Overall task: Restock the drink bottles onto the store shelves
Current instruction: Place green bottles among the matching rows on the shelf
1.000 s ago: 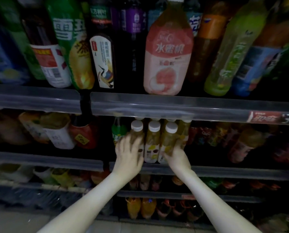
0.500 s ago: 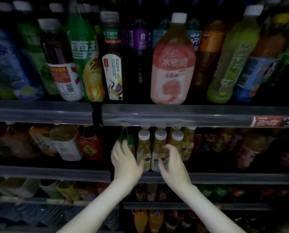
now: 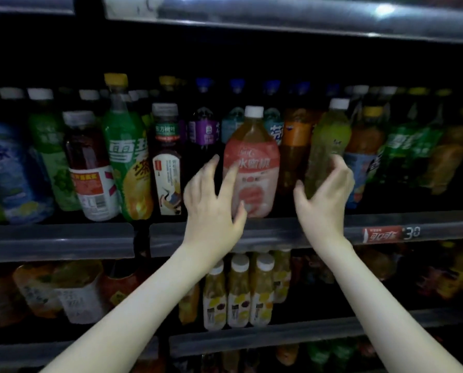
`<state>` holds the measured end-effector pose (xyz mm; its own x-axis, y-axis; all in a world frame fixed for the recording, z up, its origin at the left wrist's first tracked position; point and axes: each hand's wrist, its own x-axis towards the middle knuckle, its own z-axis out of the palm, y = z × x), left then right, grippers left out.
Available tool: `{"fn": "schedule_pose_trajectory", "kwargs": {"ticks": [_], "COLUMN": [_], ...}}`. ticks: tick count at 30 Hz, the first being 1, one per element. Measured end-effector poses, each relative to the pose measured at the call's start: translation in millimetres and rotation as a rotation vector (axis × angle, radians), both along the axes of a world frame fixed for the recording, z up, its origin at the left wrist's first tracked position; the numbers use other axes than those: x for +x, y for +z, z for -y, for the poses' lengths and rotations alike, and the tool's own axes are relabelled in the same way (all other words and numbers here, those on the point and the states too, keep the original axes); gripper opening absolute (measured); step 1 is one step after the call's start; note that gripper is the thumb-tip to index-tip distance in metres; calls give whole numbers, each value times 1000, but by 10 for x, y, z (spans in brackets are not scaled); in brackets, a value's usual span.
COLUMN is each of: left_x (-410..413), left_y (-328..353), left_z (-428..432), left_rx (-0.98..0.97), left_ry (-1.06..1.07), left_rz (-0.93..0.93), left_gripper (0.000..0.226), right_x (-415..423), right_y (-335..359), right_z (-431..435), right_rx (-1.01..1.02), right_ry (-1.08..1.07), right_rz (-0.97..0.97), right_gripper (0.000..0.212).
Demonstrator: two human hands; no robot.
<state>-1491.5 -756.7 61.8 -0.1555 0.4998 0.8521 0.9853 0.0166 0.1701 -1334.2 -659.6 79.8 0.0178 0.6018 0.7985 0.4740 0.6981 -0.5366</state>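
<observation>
Dim store shelving packed with drinks: the peach bottle (image 3: 252,162) stands at the shelf (image 3: 63,238) front edge. The left hand (image 3: 211,200) is spread, one fingertip on its label. The right hand (image 3: 324,195) cups a green bottle (image 3: 328,141) nearby, and I cannot tell whether it grips. A careless nudge could topple the tight-packed neighbours forward.

There are two bare hands, one left hand (image 3: 211,211) and one right hand (image 3: 324,203). The upper stocked shelf shows one pink peach drink bottle (image 3: 252,157), one dark tea bottle with a crane label (image 3: 167,168), one red tea bottle with a white label (image 3: 91,168), one yellow-green bottle with a white cap (image 3: 328,135) and two green Sprite bottles (image 3: 124,157) (image 3: 402,146). The lower shelf shows three small yellow juice bottles with white caps (image 3: 238,294), plus a fourth half hidden, and there is one red price tag (image 3: 382,234).
</observation>
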Motion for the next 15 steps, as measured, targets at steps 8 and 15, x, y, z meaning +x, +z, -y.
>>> {"fn": "schedule_pose_trajectory", "kwargs": {"ticks": [8,15], "left_x": [343,351], "left_y": [-31,-96], "left_z": [-516,-578], "left_rx": [-77,-11], "left_ry": [118,147], "left_rz": [-69,-63], "left_gripper": [94,100], "right_x": [25,84], "right_y": [239,292], "right_z": [-479,-556], "right_rx": [-263,-315], "right_ry": [-182,-113], "right_rz": [88,64], "right_gripper": [93,78]}}
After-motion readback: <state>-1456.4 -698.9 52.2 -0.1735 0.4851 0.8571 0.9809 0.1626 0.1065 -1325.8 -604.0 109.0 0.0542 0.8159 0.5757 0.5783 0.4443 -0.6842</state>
